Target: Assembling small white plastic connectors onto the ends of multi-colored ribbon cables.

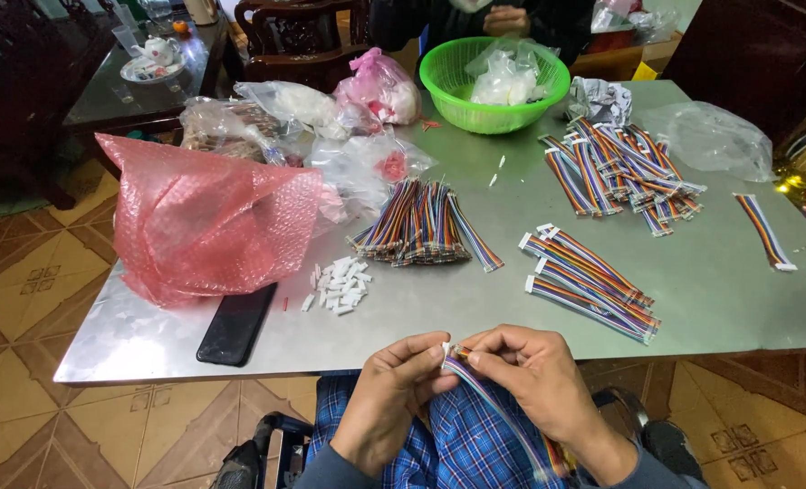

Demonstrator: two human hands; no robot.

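Note:
My left hand (392,398) and my right hand (532,382) meet over my lap, just below the metal table's (403,317) front edge. Together they pinch the end of a rainbow ribbon cable (492,407). A small white connector (446,349) sits at its tip between my left fingertips. The cable trails down across my blue plaid trousers. On the table, a small heap of white connectors (338,286) lies nearest my left hand. A row of finished cables with white ends (589,281) lies nearest my right hand.
A black phone (236,323) lies by a pink bubble-wrap bag (206,217). Bundles of rainbow cables (421,225) (620,172) fill the middle and right. At the back sits a green basket (494,86) with plastic bags, where another person's hand (506,20) rests. One single cable (763,231) lies far right.

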